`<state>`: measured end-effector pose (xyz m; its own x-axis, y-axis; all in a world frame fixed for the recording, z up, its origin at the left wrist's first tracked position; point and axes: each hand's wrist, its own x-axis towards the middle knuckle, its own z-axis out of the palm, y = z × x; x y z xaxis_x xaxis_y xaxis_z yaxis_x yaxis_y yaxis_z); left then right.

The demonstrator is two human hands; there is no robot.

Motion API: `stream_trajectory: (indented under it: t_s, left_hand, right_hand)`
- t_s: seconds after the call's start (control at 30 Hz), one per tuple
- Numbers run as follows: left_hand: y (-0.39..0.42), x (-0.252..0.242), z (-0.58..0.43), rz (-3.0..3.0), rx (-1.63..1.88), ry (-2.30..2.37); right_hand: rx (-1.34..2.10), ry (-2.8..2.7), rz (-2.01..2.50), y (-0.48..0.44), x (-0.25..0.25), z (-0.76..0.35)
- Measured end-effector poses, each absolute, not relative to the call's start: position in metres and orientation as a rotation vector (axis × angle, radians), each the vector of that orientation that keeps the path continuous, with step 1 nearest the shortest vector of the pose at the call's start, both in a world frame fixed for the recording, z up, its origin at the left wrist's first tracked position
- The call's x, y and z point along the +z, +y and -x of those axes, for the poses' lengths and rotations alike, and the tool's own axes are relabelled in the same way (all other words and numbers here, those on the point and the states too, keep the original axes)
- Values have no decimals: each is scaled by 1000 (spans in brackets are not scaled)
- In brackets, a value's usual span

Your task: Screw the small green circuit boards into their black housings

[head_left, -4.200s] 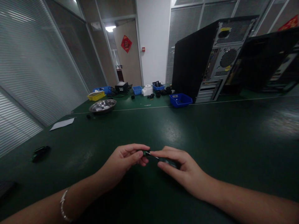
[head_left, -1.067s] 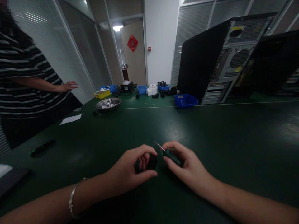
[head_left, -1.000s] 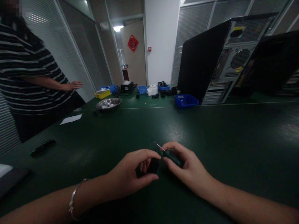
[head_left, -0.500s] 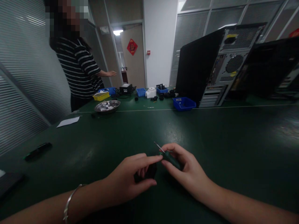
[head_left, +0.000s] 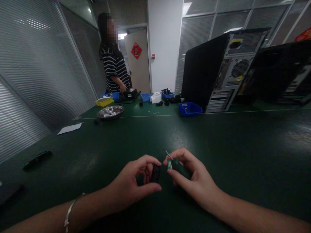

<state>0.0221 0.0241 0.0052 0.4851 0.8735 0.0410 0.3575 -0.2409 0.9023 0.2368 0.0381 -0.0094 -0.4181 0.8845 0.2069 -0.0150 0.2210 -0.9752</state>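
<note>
My left hand (head_left: 136,176) grips a small black plastic part (head_left: 155,174) between thumb and index finger, its other fingers curled behind it. In my right hand (head_left: 194,173) a screwdriver (head_left: 178,165) with a dark green handle lies across the palm, its thin metal shaft pointing up and left. Thumb and fingertips of that hand also pinch a small green-and-white piece (head_left: 169,164), perhaps a circuit board. A narrow gap separates the black part from the small piece. Both hands are above the dark green tabletop (head_left: 136,139).
A metal bowl (head_left: 110,112), a yellow tray (head_left: 104,102) and a blue bin (head_left: 190,109) stand farther back. Computer towers (head_left: 206,71) rise at right. A sheet of paper (head_left: 69,128) and a green-black object (head_left: 37,160) lie left. Behind the table stands a person (head_left: 115,69).
My left index finger has drawn back from the small piece at my right hand, and the black part now shows more. The person behind has moved right, a hand now at the black box.
</note>
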Motion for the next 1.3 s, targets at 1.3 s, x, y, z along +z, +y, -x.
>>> stream_trajectory:
  t_s: [1.3]
  left_hand:
    - [29, -11, -28, -1404, 820, 903]
  right_hand:
    - [1278, -1752, 900, 35, -4, -233]
